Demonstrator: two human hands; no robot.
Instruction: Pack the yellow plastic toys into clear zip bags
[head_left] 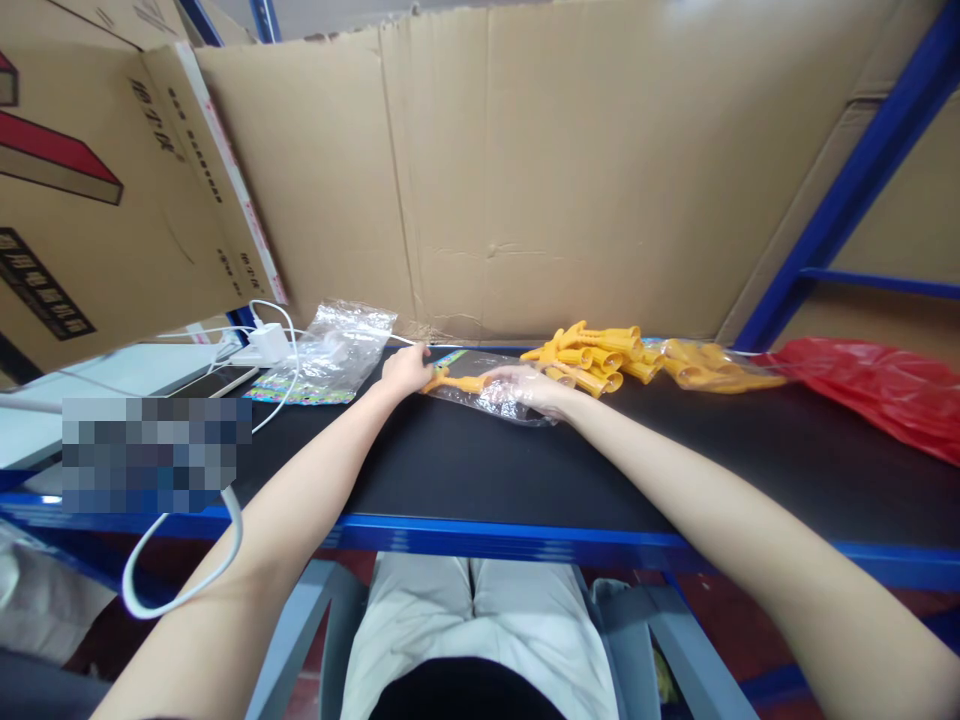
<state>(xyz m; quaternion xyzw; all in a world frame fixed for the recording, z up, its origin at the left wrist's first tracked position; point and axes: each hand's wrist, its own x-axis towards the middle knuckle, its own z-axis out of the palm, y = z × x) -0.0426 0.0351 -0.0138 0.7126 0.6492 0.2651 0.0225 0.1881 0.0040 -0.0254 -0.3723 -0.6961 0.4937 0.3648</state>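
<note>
Yellow plastic piece (461,383) — one, over the black tabletop (480,470), between left hand (405,371), fingers pinching its end, and right hand (534,388), touching one clear bag (481,403) — right finger closure cannot be told.

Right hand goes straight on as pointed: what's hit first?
Likely the yellow piece, just ahead of the right hand, with the left hand beyond; depth around the clear bag is unclear.

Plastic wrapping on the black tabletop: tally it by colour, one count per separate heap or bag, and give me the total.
Clear: 3 (left heap, middle bag, right wrap over yellow pieces; layers within the heap can't be told apart)
Red: 1 (red bag)
Total: 4
</note>
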